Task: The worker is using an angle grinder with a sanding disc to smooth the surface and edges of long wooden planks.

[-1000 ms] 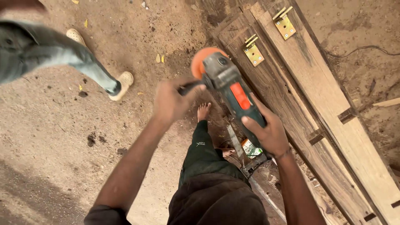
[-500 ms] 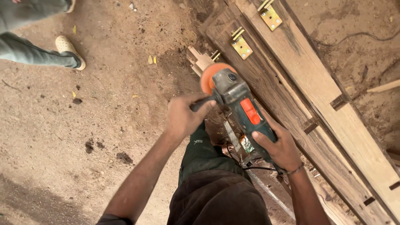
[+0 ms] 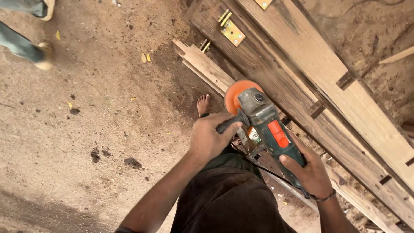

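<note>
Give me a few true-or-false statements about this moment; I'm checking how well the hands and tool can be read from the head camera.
1. The left hand grips the black side handle of the angle grinder. True.
2. The right hand lies flat on the wooden door frame. False: it wraps round the rear body of the grinder.
3. The grinder carries an orange disc at its front end. True.
4. Brass hinges are fixed to the wooden frame. True.
5. The person wears boots. False: a bare foot shows on the dirt floor.
6. Nobody else is in view. False: another person's leg and shoe show at the upper left.
</note>
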